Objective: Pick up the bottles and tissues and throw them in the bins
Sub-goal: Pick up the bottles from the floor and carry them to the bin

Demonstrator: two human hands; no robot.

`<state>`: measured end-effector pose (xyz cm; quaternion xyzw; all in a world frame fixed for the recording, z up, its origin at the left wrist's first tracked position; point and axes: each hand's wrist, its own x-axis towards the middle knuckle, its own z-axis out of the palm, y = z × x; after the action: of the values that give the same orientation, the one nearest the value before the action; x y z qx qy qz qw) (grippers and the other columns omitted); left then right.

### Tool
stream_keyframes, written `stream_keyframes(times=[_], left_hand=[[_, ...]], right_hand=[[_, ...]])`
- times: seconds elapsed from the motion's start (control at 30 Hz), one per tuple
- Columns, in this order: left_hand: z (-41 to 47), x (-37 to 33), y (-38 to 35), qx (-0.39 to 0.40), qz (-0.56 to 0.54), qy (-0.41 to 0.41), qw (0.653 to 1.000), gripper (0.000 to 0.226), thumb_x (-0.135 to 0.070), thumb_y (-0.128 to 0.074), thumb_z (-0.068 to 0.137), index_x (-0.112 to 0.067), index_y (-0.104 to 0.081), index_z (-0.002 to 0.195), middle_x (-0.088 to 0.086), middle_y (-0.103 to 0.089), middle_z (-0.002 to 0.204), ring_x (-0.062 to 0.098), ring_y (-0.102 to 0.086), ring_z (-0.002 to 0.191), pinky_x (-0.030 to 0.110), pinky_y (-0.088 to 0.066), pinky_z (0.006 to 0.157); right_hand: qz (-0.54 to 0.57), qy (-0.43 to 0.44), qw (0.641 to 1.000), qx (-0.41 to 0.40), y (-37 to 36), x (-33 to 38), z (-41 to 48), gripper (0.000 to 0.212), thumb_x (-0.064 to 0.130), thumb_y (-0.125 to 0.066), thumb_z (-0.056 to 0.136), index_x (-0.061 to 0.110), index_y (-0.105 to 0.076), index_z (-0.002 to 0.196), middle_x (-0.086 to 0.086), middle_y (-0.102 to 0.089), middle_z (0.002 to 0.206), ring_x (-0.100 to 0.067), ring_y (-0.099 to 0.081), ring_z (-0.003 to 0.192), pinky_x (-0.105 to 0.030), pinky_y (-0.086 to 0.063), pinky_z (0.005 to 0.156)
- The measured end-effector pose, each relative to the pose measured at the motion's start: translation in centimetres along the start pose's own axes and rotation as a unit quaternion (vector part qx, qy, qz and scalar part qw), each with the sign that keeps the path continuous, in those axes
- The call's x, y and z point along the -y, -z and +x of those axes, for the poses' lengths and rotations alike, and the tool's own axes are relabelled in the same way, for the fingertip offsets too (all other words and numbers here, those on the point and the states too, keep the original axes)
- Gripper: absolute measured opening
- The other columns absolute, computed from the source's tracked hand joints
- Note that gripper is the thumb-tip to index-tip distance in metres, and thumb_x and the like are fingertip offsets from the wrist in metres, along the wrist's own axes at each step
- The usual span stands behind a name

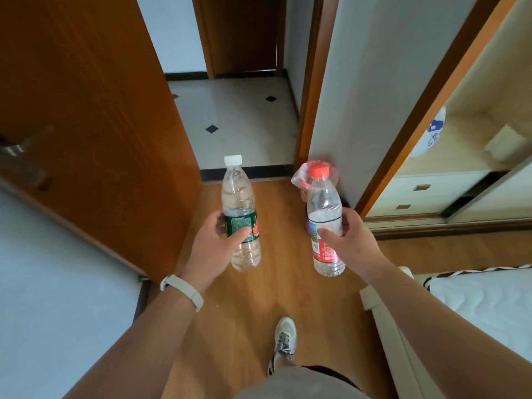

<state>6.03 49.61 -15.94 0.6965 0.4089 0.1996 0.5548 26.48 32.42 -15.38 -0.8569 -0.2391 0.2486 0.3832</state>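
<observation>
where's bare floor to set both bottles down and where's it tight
Bare wood floor lies between the open door and the bed, ahead of the shoe. The tiled floor past the dark threshold is also bare. Crowded only round the pink-lined bin by the wall.

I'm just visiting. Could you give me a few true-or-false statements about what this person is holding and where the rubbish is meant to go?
1. The left hand grips the white-capped bottle. True.
2. The right hand holds nothing. False: it grips the red-capped bottle.
3. Both bottles already lie in a bin. False: both are held upright above the wooden floor.
4. A bin lined with a pinkish bag stands by the wall corner, behind the red-capped bottle. True.
5. The wristband is on the right wrist. False: it is on the left wrist.
</observation>
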Motion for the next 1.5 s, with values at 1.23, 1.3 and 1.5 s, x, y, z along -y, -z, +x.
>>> stream_keyframes(times=[1.23,1.3,1.5], left_hand=[[51.8,-7.0,-6.2,0.248,0.015,-0.008,0.969,0.053,-0.022,-0.078,0.078,-0.032,-0.051,0.122,-0.01,-0.065,0.114,0.006,-0.063,0.104,0.034,-0.055,0.087],[55.4,-7.4,-6.1,0.27,0.018,-0.014,0.962,0.054,-0.026,-0.079,0.074,-0.039,-0.05,0.119,-0.01,-0.065,0.115,0.007,-0.063,0.105,0.039,-0.056,0.089],[61.7,-8.8,-7.9,0.323,0.009,-0.019,0.946,0.049,-0.023,-0.079,0.075,-0.04,-0.052,0.112,-0.011,-0.067,0.111,0.005,-0.065,0.103,0.037,-0.057,0.087]], right_hand=[[0.03,-0.152,0.975,-0.16,0.8,8.5,40.0,0.056,0.043,-0.073,0.081,0.023,-0.05,0.128,0.008,-0.062,0.108,-0.011,-0.061,0.094,-0.03,-0.048,0.075],[0.036,-0.163,0.97,-0.18,0.3,9.7,42.0,0.056,0.044,-0.073,0.08,0.024,-0.049,0.127,0.01,-0.061,0.107,-0.011,-0.061,0.095,-0.034,-0.051,0.08],[0.026,-0.189,0.962,-0.194,-0.3,10.9,45.7,0.059,0.047,-0.072,0.079,0.026,-0.048,0.128,0.01,-0.061,0.11,-0.012,-0.061,0.098,-0.039,-0.053,0.086]])
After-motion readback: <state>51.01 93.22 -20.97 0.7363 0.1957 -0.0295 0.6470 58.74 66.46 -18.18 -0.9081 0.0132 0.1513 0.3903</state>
